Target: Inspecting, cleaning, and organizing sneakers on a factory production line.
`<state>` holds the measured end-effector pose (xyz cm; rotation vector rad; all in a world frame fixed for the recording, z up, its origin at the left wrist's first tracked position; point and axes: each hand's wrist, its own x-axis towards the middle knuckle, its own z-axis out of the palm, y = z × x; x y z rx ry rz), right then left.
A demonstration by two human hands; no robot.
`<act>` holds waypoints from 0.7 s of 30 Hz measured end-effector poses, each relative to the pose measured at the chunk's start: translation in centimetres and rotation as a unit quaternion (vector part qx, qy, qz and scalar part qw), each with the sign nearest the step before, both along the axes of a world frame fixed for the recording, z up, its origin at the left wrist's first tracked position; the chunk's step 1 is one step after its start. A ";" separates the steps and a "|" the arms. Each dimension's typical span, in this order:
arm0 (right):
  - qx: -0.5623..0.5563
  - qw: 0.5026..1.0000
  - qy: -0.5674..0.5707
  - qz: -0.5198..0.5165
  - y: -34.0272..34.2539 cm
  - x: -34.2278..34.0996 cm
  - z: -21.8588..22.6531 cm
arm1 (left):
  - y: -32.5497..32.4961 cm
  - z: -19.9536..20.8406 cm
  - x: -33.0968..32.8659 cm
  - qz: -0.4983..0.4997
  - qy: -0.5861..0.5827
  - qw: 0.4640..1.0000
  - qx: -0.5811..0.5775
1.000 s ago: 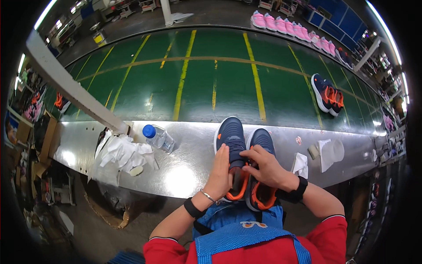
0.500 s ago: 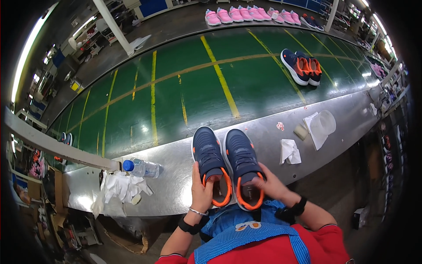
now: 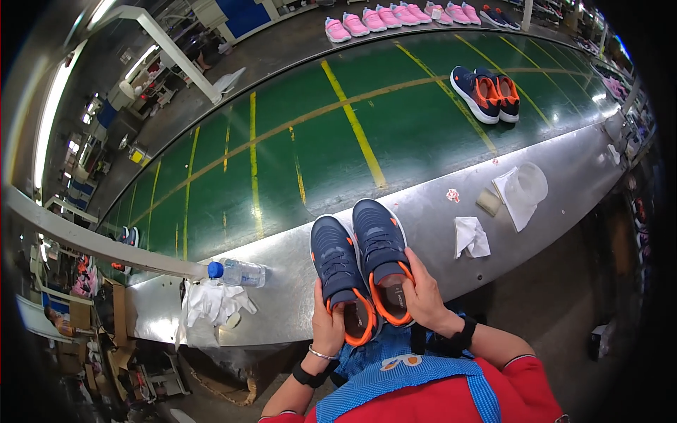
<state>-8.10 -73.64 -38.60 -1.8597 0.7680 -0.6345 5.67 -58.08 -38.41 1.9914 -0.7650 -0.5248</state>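
Two navy sneakers with orange collar linings and white soles are held side by side over the metal ledge, toes pointing away from me. My left hand (image 3: 328, 326) is closed around the heel side of the left sneaker (image 3: 336, 257), its thumb at the opening. Round the right sneaker (image 3: 381, 236), my right hand (image 3: 426, 296) grips the outer side, with the thumb over the collar. The right shoe sits slightly farther forward, and the two shoes touch along their inner sides. Parts of the fingers are hidden beneath and behind the shoes.
A green conveyor belt (image 3: 317, 158) carries another navy pair (image 3: 479, 99). On the metal ledge (image 3: 437, 236) lie a water bottle (image 3: 243, 273), crumpled white cloths (image 3: 215, 303), a folded white cloth (image 3: 471, 237), a sponge-like block (image 3: 488, 201) and a translucent container (image 3: 527, 185). Pink sneakers (image 3: 384, 19) line the far side.
The right sneaker has moved forward and left, against the left one, which has shifted slightly back. My right hand has moved up along its shoe. The whole view has shifted slightly.
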 end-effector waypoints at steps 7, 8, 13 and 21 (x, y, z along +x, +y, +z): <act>0.110 0.994 0.019 0.010 0.0 -0.4 -0.7 | 0.9 -3.6 1.7 0.021 0.171 0.979 -0.109; 0.114 0.993 0.021 0.010 0.2 -0.5 -0.9 | 1.0 -3.7 1.8 -0.003 0.194 0.974 -0.119; 0.103 0.994 0.015 0.036 -0.9 -0.4 -0.7 | 1.0 -3.3 2.1 0.000 0.275 0.950 -0.148; 0.171 0.984 0.008 0.051 -1.9 -1.5 -2.6 | 0.6 -2.7 1.5 0.034 0.286 0.950 -0.122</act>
